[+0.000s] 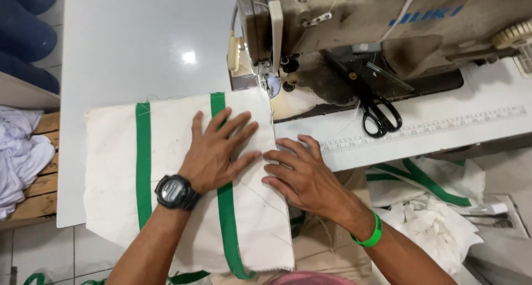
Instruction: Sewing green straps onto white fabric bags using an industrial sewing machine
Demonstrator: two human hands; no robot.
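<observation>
Head view: cream cloth (183,168) with two green stripes (143,163) spread flat over the white table (122,47), centre to lower left of the frame, its top right corner just under the needle (265,80) of the sewing machine (354,24) at upper centre. Left hand (213,152), with a black watch (176,192) on the wrist, laid palm down on the cloth, fingers fanned across the right-hand stripe, grip released, pressing and grasping nothing. Right hand (302,174), with a green band (372,235) on the wrist, just right of it, fingertips touching the cloth's right edge, likewise flat and unclenched, nothing held. Black scissors (379,116) lying on the machine bed, right of centre, well apart from both hands, beside a printed ruler strip (421,131). More cream and green pieces (432,191) heaped at lower right; white cloth (19,152) piled at far left.

To do it well, probably: keep the left palm flat so the layers lie smooth, hold the right fingertips along the raw edge to keep it square to the needle, press evenly with both, and keep fingers clear of the needle.
</observation>
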